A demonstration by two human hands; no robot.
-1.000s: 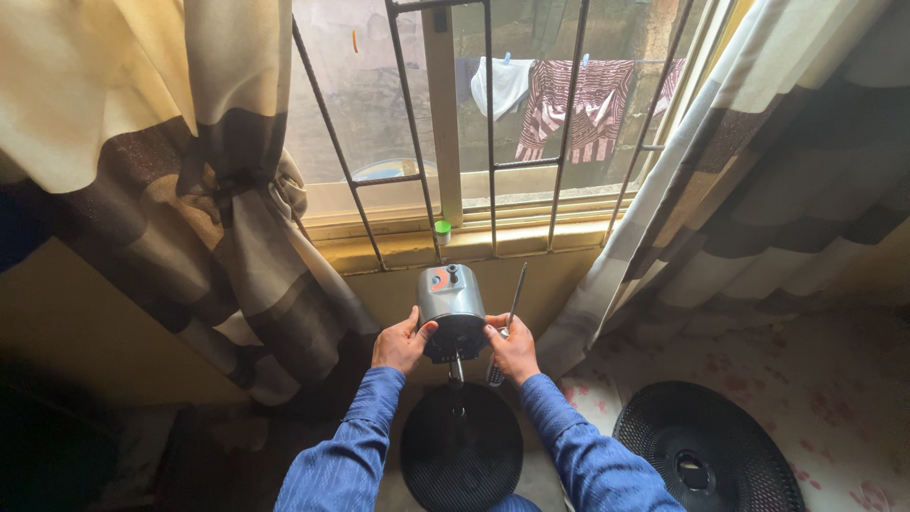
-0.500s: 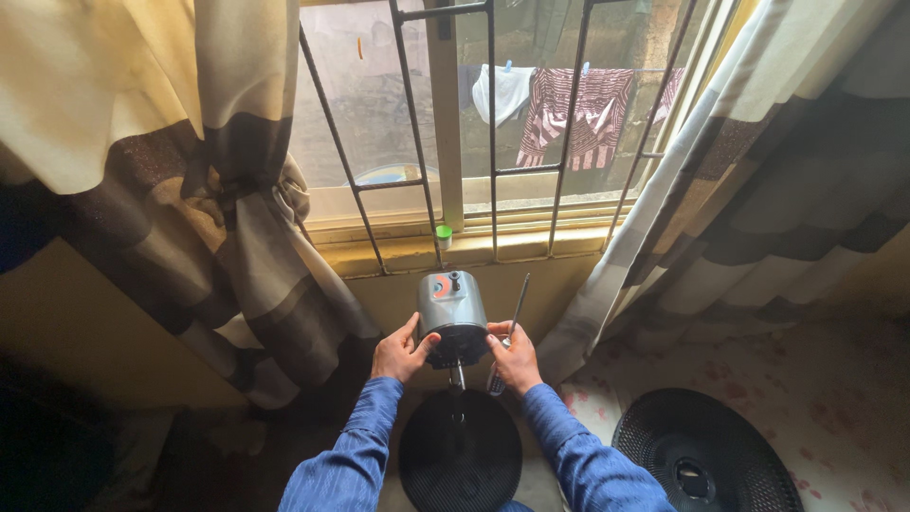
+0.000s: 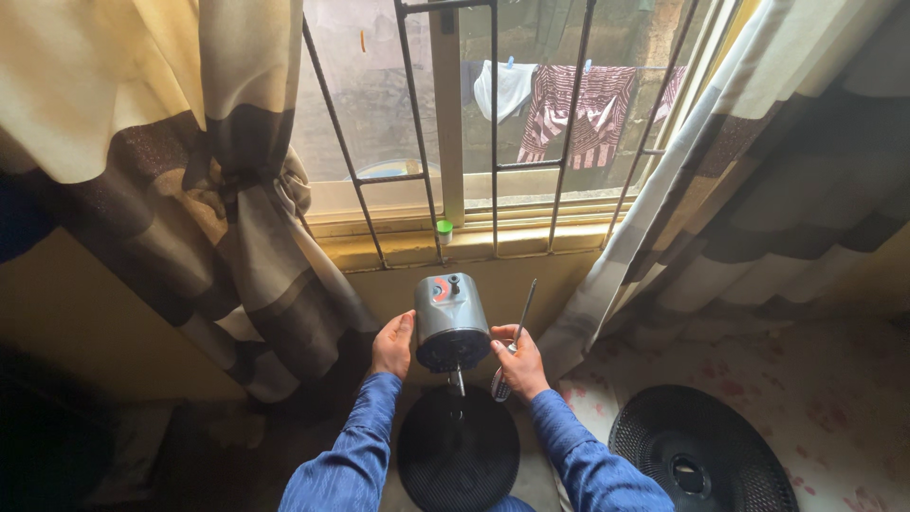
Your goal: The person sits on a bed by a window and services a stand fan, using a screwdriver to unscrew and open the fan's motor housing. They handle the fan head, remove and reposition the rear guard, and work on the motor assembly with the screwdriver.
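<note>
Two long blue sleeves come up from the bottom edge, and that's all the clothing on show. The left sleeve (image 3: 346, 455) is a mid-blue woven cloth, creased along the forearm, with a snug cuff ending at the wrist. The right sleeve (image 3: 592, 465) matches it in shade and folds. Both hands, left hand (image 3: 392, 345) and right hand (image 3: 519, 362), are bare: no gloves, rings or watch to be seen.

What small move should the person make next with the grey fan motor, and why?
Probably bring the screwdriver tip from beside the fan motor onto it. The left hand and right hand hold the motor from both sides, its bare shaft pointing toward the camera. The screwdriver sits in the right hand, pointing up along the housing, touching no screw. The fan guard lies off on the floor.
</note>
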